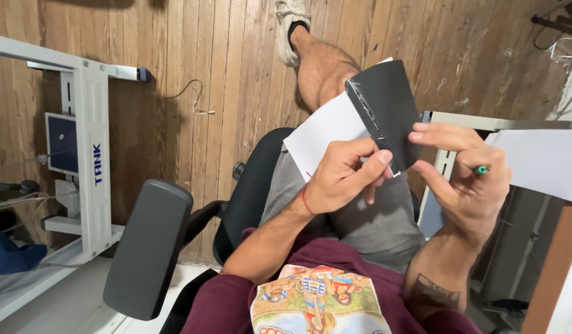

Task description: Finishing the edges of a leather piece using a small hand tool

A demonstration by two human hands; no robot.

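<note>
Black sheet (388,105) pinched over white paper (326,133) by left hand (341,176); right hand (468,179), at 3 o'clock, steadied edge, gripping green pin (481,169).

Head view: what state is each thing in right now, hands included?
Black fabric piece: held up, pinched by both hands, white stitches along its left edge.
White sheet: behind the fabric, held with it.
Left hand: closed on the fabric's lower edge.
Right hand: fingers on the fabric's right edge, also holding a green-tipped tool.
Office chair armrest: bare, nothing on it.
</note>
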